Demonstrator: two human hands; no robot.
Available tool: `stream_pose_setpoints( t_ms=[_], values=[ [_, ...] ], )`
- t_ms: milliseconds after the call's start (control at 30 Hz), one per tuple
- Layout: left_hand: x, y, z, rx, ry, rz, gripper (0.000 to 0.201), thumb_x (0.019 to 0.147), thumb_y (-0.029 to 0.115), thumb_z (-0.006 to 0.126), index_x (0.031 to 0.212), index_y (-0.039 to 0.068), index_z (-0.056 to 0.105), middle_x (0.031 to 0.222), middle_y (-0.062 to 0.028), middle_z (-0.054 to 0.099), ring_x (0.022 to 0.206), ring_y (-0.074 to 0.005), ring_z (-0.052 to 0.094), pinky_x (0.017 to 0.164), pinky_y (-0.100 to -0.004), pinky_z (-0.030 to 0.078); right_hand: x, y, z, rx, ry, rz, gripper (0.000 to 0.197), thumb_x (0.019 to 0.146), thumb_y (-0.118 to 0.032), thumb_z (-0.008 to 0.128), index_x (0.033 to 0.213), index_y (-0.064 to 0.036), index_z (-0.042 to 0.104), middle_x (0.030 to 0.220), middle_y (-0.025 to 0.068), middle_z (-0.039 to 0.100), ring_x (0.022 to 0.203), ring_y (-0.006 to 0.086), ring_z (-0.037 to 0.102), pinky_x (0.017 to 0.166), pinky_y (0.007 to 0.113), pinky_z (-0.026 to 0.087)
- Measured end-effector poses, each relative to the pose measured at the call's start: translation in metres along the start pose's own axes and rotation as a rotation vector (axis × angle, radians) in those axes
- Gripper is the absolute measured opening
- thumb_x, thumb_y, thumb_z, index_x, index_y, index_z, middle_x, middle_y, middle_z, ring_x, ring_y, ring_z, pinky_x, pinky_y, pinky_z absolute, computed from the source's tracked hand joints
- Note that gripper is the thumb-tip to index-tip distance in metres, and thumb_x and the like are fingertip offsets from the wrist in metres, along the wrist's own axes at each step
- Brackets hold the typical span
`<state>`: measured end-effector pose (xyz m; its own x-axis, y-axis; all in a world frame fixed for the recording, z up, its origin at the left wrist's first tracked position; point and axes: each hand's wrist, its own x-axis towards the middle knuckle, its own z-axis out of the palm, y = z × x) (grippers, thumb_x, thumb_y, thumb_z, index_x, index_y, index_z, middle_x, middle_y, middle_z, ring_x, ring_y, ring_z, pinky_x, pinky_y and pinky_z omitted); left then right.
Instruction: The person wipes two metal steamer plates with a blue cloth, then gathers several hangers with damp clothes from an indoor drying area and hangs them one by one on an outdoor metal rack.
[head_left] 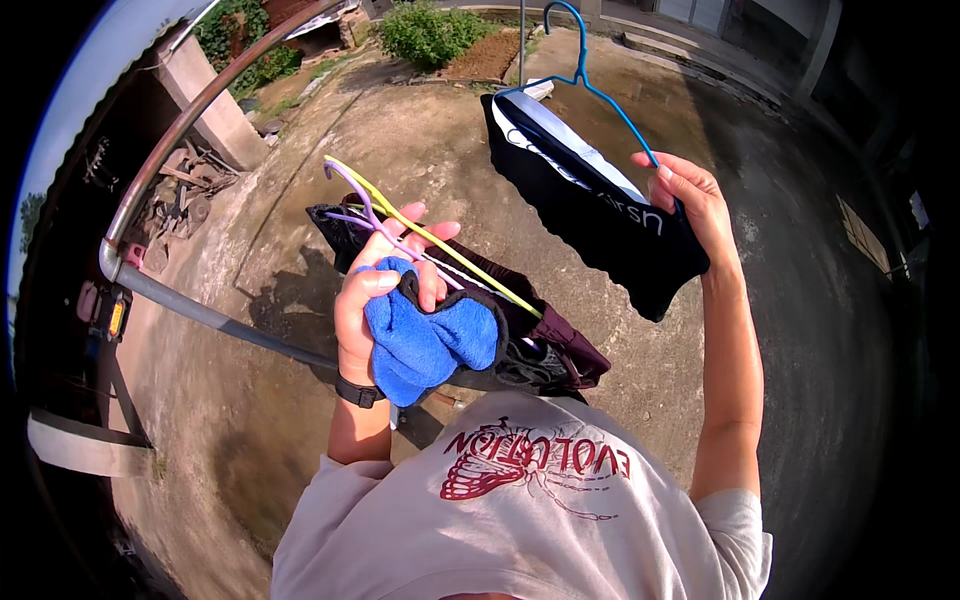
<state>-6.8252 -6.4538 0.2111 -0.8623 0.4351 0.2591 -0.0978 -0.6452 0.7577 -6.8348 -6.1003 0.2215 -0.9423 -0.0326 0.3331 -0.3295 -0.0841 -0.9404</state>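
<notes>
My left hand (352, 315) is closed round a bunched blue cloth (425, 345) with dark edging. The same hand carries a purple hanger (366, 205) and a yellow hanger (490, 275), their bars passing between its fingers. Dark garments (575, 352), one of them maroon, hang from these hangers, partly hidden by the blue cloth. Up at the right, my right hand (700, 200) pinches the sloping arm of a blue hanger (622, 115). Black underpants (600, 230) with a white-lettered waistband hang on it, stretched wide, its hook pointing up.
A bent metal pipe rail (220, 322) runs along the left and passes below my left arm. Beyond lie a concrete yard (430, 130), a green bush (435, 30), a pillar (208, 110) beside piled wood, and steps (700, 60) at the far right.
</notes>
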Motion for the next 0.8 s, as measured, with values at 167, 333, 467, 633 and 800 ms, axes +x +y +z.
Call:
stream_pose_setpoints(
  t_ms=[167,333,467,633,800],
  values=[
    [0.099,-0.025,0.006,0.048,0.144,0.144,0.073,0.071,0.023,0.053,0.135,-0.006,0.031,0.124,-0.0326,0.046,0.06,-0.0176,0.054,0.071,-0.0318,0.048,0.124,0.029,-0.074,0.102,-0.129,0.036,0.028,0.092,-0.017,0.052,0.11,0.0019,0.061,0.058,-0.0058,0.039,0.055,0.004,0.033,0.053,0.02,0.028],
    [0.167,-0.031,0.015,0.088,0.257,0.162,0.077,0.069,0.019,0.054,0.136,-0.008,0.027,0.123,-0.0328,0.047,0.06,-0.0193,0.057,0.069,-0.032,0.048,0.203,0.057,-0.083,0.059,-0.226,0.085,0.026,0.09,-0.015,0.055,0.106,0.0028,0.064,0.059,-0.0055,0.044,0.055,0.0044,0.037,0.054,0.019,0.03],
    [0.22,-0.036,-0.002,0.085,0.246,0.165,0.077,0.069,0.021,0.056,0.135,-0.008,0.028,0.122,-0.0327,0.047,0.06,-0.0191,0.057,0.068,-0.0314,0.047,0.258,0.086,-0.079,0.055,-0.286,0.059,0.024,0.09,-0.014,0.056,0.106,0.0005,0.065,0.06,-0.0049,0.046,0.056,0.0044,0.038,0.055,0.019,0.032],
    [0.287,-0.047,-0.032,0.057,0.261,0.182,0.077,0.069,0.022,0.054,0.135,-0.009,0.028,0.125,-0.0335,0.046,0.06,-0.018,0.058,0.067,-0.0295,0.048,0.334,0.125,-0.074,0.053,-0.378,0.066,0.021,0.091,-0.01,0.055,0.106,0.0011,0.065,0.063,-0.0046,0.047,0.06,0.0051,0.04,0.056,0.02,0.034],
    [0.363,-0.06,-0.088,-0.039,0.25,0.2,0.077,0.069,0.02,0.057,0.137,-0.004,0.029,0.127,-0.0291,0.047,0.07,-0.0221,0.06,0.066,-0.0328,0.051,0.424,0.156,-0.074,0.021,-0.405,0.08,0.023,0.091,-0.013,0.053,0.105,0.0011,0.065,0.06,-0.0047,0.047,0.056,0.0046,0.039,0.053,0.02,0.032]
  ],
)
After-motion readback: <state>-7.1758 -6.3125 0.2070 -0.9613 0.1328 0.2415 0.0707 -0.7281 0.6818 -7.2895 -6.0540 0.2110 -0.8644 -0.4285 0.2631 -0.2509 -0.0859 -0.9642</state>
